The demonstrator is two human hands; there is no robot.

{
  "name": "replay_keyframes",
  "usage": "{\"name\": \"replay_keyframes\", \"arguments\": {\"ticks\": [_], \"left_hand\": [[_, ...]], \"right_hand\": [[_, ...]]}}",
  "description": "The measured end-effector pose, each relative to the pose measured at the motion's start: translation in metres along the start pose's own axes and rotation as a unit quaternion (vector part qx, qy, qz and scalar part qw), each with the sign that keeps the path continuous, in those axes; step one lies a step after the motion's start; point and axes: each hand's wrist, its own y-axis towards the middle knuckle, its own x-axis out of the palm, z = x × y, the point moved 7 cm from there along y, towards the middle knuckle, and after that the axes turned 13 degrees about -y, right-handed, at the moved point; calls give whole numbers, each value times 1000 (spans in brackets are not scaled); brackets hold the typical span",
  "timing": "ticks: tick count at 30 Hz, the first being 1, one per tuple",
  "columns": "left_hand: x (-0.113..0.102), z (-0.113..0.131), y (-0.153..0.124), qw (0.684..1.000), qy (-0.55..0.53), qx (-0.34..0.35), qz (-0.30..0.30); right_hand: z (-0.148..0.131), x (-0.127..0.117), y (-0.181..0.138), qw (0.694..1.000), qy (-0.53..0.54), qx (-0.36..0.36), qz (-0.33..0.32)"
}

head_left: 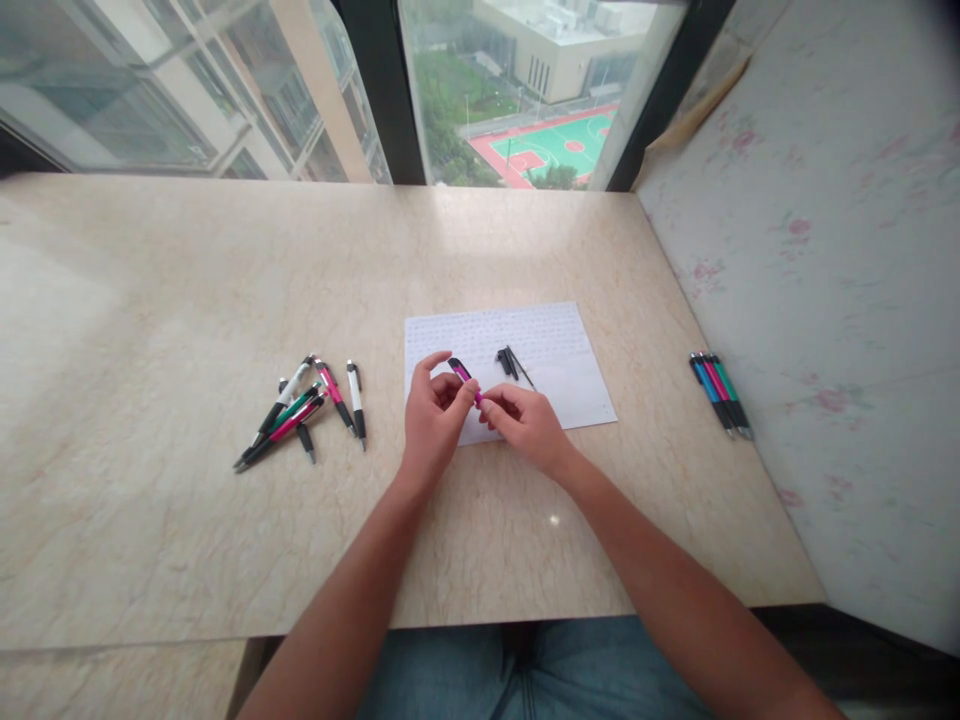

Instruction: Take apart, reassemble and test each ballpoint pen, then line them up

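My left hand [433, 412] and my right hand [525, 422] meet over the near left corner of a white sheet of paper [559, 345]. Between their fingertips they pinch a pink pen barrel [464, 376] with a black end, tilted up to the left. Both hands are closed on it. Just beyond my right hand, on the paper, lie small black pen parts and a thin refill [512, 364].
A loose pile of several pens [304, 410], pink, green, white and black, lies to the left on the marble table [225, 560]. Three pens [720, 392] lie side by side at the right edge, near the wall. A window runs along the far side.
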Motion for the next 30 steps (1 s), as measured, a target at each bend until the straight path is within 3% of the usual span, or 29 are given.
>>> {"name": "replay_keyframes", "arguments": {"ticks": [12, 21, 30], "left_hand": [[2, 3, 0, 1000, -6, -7, -27], [1, 0, 1, 999, -28, -13, -16], [-1, -2, 2, 999, 10, -42, -13]], "right_hand": [[-4, -3, -1, 999, 8, -17, 36], [16, -5, 5, 989, 134, 63, 14], [24, -30, 9, 971, 197, 89, 102]]}}
